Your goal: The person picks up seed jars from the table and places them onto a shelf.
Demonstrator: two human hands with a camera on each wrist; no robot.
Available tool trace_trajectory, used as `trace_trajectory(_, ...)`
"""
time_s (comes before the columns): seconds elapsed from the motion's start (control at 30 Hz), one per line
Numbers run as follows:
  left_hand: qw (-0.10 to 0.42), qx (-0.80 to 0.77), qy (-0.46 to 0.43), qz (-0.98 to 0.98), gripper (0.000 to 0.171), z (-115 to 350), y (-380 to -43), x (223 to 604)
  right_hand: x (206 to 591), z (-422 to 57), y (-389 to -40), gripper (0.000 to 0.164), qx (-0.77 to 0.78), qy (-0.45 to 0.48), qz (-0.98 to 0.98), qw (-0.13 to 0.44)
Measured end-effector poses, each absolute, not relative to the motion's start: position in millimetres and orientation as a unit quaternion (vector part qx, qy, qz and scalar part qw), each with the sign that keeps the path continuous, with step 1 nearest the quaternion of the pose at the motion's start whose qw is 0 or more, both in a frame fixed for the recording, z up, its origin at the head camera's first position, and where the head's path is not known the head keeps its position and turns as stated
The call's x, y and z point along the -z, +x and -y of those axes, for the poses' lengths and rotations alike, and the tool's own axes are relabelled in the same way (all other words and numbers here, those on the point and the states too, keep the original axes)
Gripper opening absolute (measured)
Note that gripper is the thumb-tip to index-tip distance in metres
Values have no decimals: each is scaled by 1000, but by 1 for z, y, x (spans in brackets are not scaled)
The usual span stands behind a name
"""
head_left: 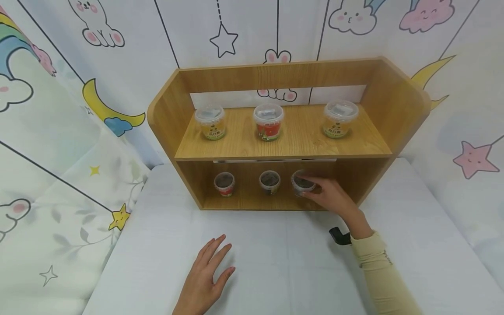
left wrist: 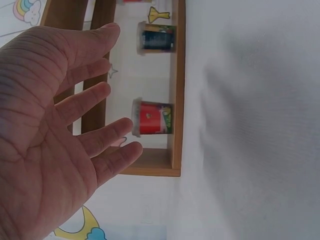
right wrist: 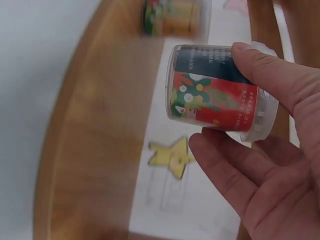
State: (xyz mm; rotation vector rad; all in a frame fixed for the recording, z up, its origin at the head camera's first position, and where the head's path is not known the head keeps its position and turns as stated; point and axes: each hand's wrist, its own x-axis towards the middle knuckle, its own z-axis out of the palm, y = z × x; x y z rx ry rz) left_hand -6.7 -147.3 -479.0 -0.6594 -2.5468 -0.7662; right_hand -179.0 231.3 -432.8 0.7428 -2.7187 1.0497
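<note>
My right hand (head_left: 328,197) reaches into the lower tier of the wooden shelf. It pinches a small lidded plastic cup (right wrist: 215,90) with a red and dark printed label, thumb on one side and fingers on the other. The same cup (head_left: 302,183) is the rightmost of the lower row in the head view. Left of it stand a dark-labelled cup (head_left: 269,183) and a red-labelled cup (head_left: 225,183). My left hand (head_left: 202,275) hovers over the white table in front of the shelf, fingers spread and holding nothing; its palm (left wrist: 55,150) shows in the left wrist view.
On the wooden shelf's (head_left: 283,151) upper tier stand a yellow-labelled cup (head_left: 212,122), a red-labelled cup (head_left: 269,122) and another yellow-labelled cup (head_left: 338,119). A black object (head_left: 339,236) shows by the right wrist. White cloth covers the table (head_left: 283,245); cartoon-printed curtains hang behind.
</note>
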Motion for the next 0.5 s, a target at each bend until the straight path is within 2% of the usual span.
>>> trace_trajectory(0.23, 200, 276, -234, 911, 59, 148, -7, 481, 438, -257, -208, 54, -384, 251, 885, 76)
trace_trajectory(0.5, 203, 280, -234, 909, 59, 149, -7, 484, 457, -268, -226, 49, -383, 225, 893, 73)
